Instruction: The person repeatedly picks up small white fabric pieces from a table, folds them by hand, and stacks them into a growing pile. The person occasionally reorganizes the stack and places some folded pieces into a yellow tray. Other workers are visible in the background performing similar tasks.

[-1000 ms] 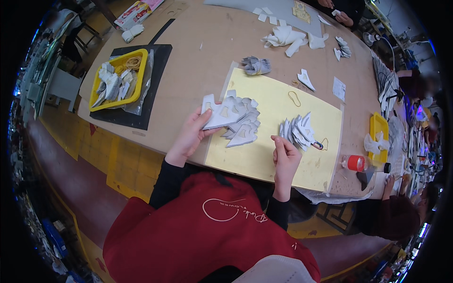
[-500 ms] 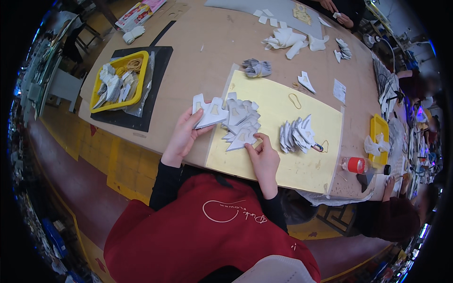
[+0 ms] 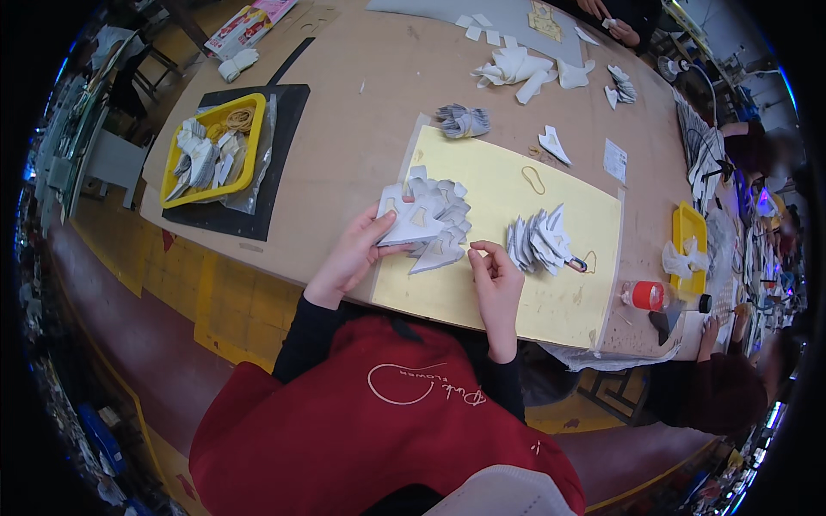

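My left hand is closed on white cut pieces, flat and angular with small cut-outs, thumb on top. They overlap the left side of a fanned pile of similar white pieces on a yellow board. Just right of the pile's lower point is my right hand, its thumb and forefinger drawn together in a pinch. No piece shows between those fingertips, though anything small there is hidden. Right of that hand stands a second fanned stack of white pieces.
Rubber bands lie on the board. Beyond it are a banded grey bundle and a loose white piece. A yellow basket of pieces sits left; a red-labelled bottle lies right. Another person's hands work at the far edge.
My left hand has moved right with its pieces, which now overlap the pile. My right hand has drawn away from the pile's lower piece, slightly to the right.
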A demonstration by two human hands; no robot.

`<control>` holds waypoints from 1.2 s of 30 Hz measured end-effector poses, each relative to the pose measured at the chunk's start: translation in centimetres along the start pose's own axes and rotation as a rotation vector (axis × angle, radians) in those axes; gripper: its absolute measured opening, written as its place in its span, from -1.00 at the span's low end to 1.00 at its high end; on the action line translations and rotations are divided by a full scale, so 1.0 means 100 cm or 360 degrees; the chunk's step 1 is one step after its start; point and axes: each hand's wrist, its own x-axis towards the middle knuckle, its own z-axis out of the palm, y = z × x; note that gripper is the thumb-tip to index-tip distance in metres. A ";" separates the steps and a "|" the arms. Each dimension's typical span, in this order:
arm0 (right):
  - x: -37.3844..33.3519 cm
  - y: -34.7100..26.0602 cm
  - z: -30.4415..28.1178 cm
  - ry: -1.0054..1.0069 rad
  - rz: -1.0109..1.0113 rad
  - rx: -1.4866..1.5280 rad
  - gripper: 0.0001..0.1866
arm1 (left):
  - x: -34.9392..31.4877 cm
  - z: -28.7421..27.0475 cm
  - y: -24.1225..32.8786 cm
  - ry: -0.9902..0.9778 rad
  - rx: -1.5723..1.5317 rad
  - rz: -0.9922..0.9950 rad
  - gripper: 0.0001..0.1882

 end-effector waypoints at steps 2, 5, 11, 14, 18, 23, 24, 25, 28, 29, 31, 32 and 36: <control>0.002 0.009 -0.001 -0.0046 -0.0024 -0.0195 -0.84 | 0.000 -0.003 0.003 0.0043 0.0013 0.0014 -0.56; -0.002 0.019 0.004 -0.0102 -0.0106 -0.0575 -0.77 | -0.001 -0.009 0.004 0.0100 0.0026 0.0024 -0.56; -0.009 0.030 0.019 0.0058 -0.0315 -0.0881 -0.72 | -0.001 -0.005 0.003 0.0038 0.0014 0.0015 -0.57; -0.014 0.037 0.020 0.0137 -0.0362 -0.0629 -0.75 | 0.001 -0.002 0.002 0.0012 -0.0003 -0.0004 -0.57; -0.016 0.020 -0.004 0.0249 -0.0286 -0.0128 -0.89 | 0.002 0.002 0.003 -0.0022 0.0016 0.0001 -0.56; 0.010 0.017 -0.085 0.0531 0.0058 0.0270 -0.77 | 0.001 -0.003 -0.002 -0.0064 -0.0072 -0.0074 -0.54; 0.010 0.012 -0.088 0.0580 0.0056 -0.0015 -0.75 | 0.002 -0.002 -0.003 -0.0096 -0.0060 -0.0077 -0.53; 0.010 0.005 -0.089 0.0619 0.0054 -0.0300 -0.73 | 0.003 -0.003 -0.006 -0.0107 0.0010 -0.0075 -0.52; 0.006 -0.010 -0.076 0.0500 -0.0005 -0.0285 -0.69 | 0.005 0.001 -0.011 -0.0140 0.0137 -0.0089 -0.47; 0.001 -0.013 -0.065 0.0424 -0.0027 -0.0136 -0.68 | 0.004 0.006 -0.010 -0.0154 0.0123 -0.0110 -0.46; -0.004 -0.013 -0.036 0.0051 -0.0187 0.0011 -0.74 | 0.001 0.014 -0.009 -0.0202 0.0202 -0.0131 -0.47; -0.006 -0.013 -0.024 -0.0042 -0.0172 -0.0020 -0.77 | -0.001 0.018 -0.008 -0.0238 0.0300 -0.0128 -0.50; -0.006 -0.019 -0.004 -0.0063 -0.0098 0.0124 -0.86 | -0.004 0.022 -0.013 -0.0245 0.0021 -0.0176 -0.56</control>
